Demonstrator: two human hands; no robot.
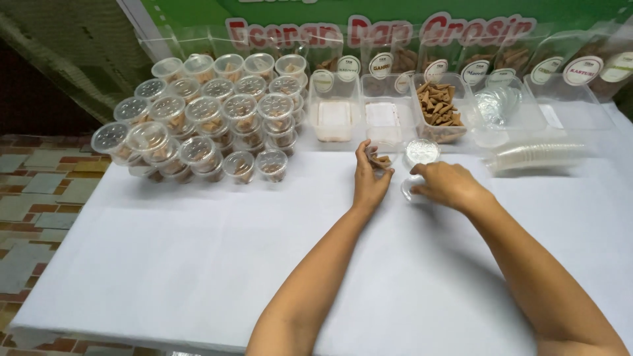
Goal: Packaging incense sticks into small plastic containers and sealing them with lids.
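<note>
At table centre: small clear cup [379, 160] with brown cones, pinched in left hand [369, 181]. Right hand [445, 184] presses a lid [410, 191] down flat. Cup tilted, could spill cones. Stacked filled cups [211, 125] close by, easily knocked.

Just the one view here, head-mounted, looking down and forward from above the near edge of the white cloth-covered table [198, 264]. Facing the far side, toward the green printed banner [191, 10] along the back. Close in: both bare forearms rising from the bottom edge, left hand [369, 181] and right hand [448, 184] landing near centre. Wide enough to take in the stacked clear lidded plastic cups [204, 118] at far left, the row of clear rectangular plastic tubs [389, 109] at the back, and a strip of brick-patterned tiled floor [39, 191] off the left. No second view to overlap with.
</note>
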